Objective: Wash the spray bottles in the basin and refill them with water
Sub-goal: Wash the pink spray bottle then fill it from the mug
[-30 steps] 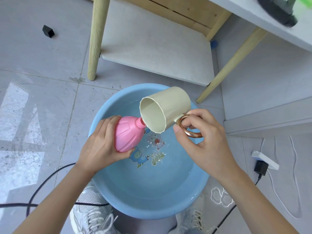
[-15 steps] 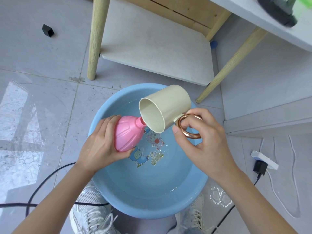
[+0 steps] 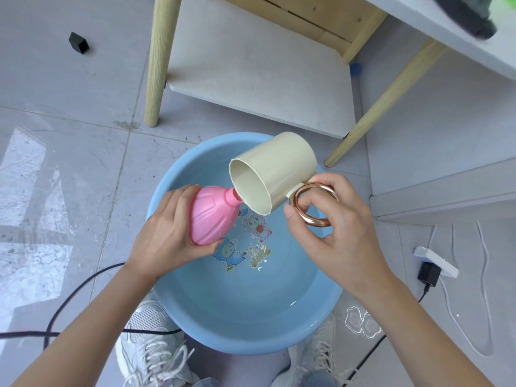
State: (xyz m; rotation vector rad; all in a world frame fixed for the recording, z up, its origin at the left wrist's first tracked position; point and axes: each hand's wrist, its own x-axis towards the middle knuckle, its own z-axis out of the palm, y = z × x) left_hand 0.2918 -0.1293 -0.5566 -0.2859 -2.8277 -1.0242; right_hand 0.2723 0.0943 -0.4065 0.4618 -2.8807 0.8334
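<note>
Pink bottle is held tilted above the blue basin, its open neck pointing up and to the right and touching the lip of a cream cup that is tipped toward it. The left hand wraps its fingers and thumb round the bottle's fat body, while the right hand pinches the cup's copper-coloured ring handle. The basin sits on the tiled floor just in front of white shoes, holding shallow water over cartoon pictures, near a wooden-legged table.
</note>
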